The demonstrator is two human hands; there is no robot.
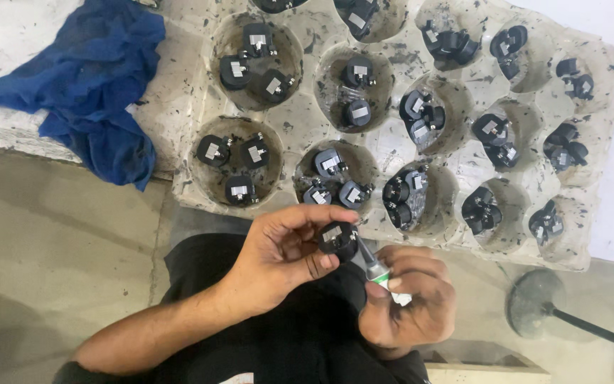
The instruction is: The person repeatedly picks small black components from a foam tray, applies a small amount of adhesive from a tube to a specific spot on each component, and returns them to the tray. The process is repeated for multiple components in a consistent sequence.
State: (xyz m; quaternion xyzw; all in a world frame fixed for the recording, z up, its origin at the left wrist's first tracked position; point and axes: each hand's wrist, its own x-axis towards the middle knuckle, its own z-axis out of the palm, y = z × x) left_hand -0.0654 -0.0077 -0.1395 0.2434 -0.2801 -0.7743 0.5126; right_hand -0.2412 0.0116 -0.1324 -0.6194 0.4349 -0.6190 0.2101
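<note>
Many black parts are held in a stained moulded cup tray [307,124] overhanging the bench edge; blue cloth [101,85] beside it. One black round part [338,240] is pinched by left hand [286,259]; small tube [376,270] gripped in closed right hand [410,302], nozzle touching part, over lap.

The tray [300,124] runs off the top edge, cutting its uppermost cups. The left hand's fingers [307,213] cover much of the black part [338,239]. The right hand [410,302] hides the tool's handle [373,267]. The stand's rod [598,331] leaves the right edge.
</note>
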